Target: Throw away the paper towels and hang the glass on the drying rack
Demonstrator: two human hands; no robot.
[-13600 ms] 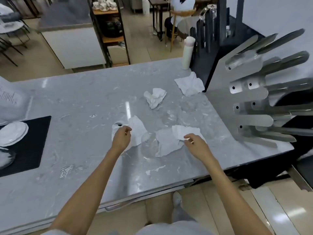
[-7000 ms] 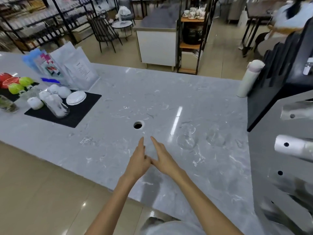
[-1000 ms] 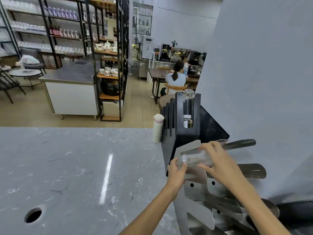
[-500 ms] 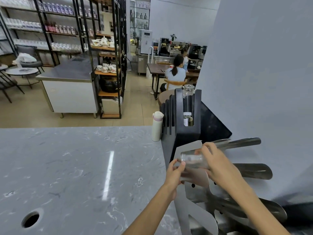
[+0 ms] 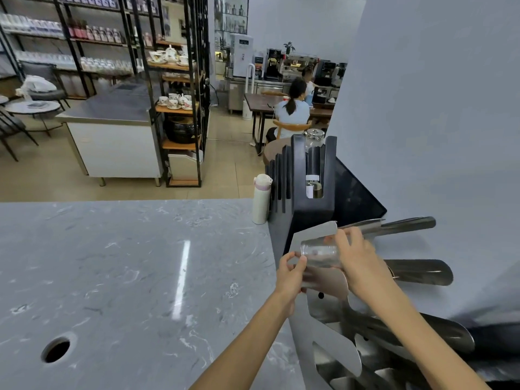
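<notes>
Compared with a second ago, the clear drinking glass (image 5: 319, 251) sits lower and closer in against the silver metal drying rack with long flat prongs (image 5: 326, 280), lying on its side with its base toward the person's left and its mouth under the right hand; half a second ago it was almost in the same spot, so the move looks like a final seating on the upper prong (image 5: 405, 224). The right hand (image 5: 356, 256) is curled around the glass's mouth end, gripping it; the left hand (image 5: 291, 273) pinches the base end with fingertips, also holding it. Judged from this, the hanging step is nearly done but the glass is not released. The crumpled paper towels that lay on the grey marble tabletop (image 5: 126, 263) many seconds back are gone, and none shows now, so that part reads as finished; where they went is not shown, though a round hole (image 5: 56, 347) is in the tabletop. Counts: one glass in hand, two hands, zero paper towels, one hole, one white insulated bottle with a pink band (image 5: 261, 199) standing beside a black slotted holder (image 5: 304, 181), about five rack prongs in view, lower ones blurred so exact count uncertain.
</notes>
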